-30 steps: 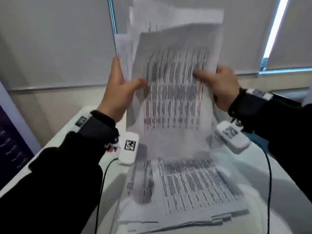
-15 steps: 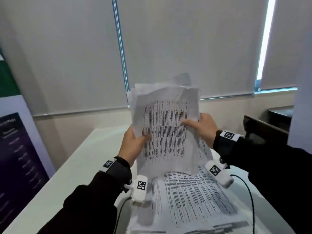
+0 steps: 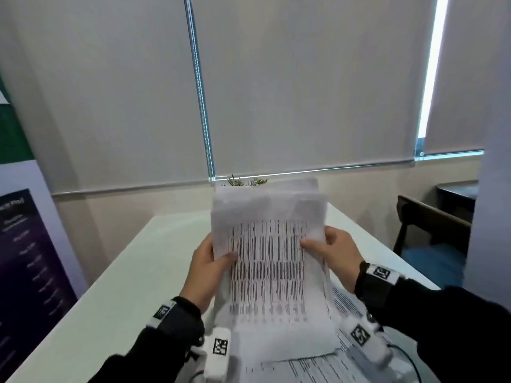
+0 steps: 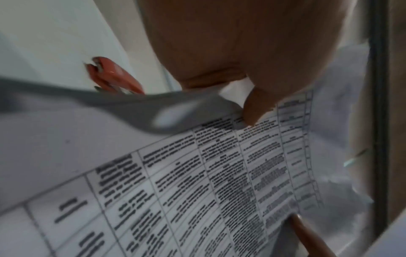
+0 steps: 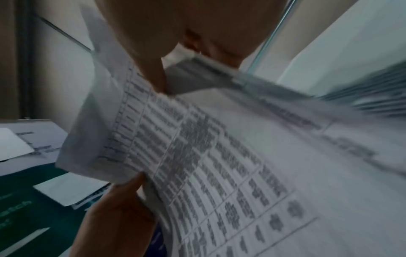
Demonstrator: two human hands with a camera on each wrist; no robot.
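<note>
A sheaf of printed sheets (image 3: 266,261) with tables of text stands nearly upright above the white table (image 3: 132,275). My left hand (image 3: 206,268) grips its left edge, thumb on the front. My right hand (image 3: 330,254) grips its right edge the same way. The left wrist view shows the thumb pressing on the printed sheets (image 4: 197,182); the right wrist view shows them (image 5: 208,165) blurred, with my left hand (image 5: 114,208) at their far edge. More printed pages (image 3: 326,369) lie flat on the table under the held ones.
An orange stapler (image 4: 114,76) lies on the table to the left of the sheets. A small plant (image 3: 243,181) peeks over the top of the paper. A dark chair (image 3: 431,230) stands at the right, a dark poster (image 3: 25,269) at the left. Roller blinds cover the windows behind.
Both hands have lowered the sheaf from high in front of the blinds down toward the table. The grip on both edges is unchanged.
</note>
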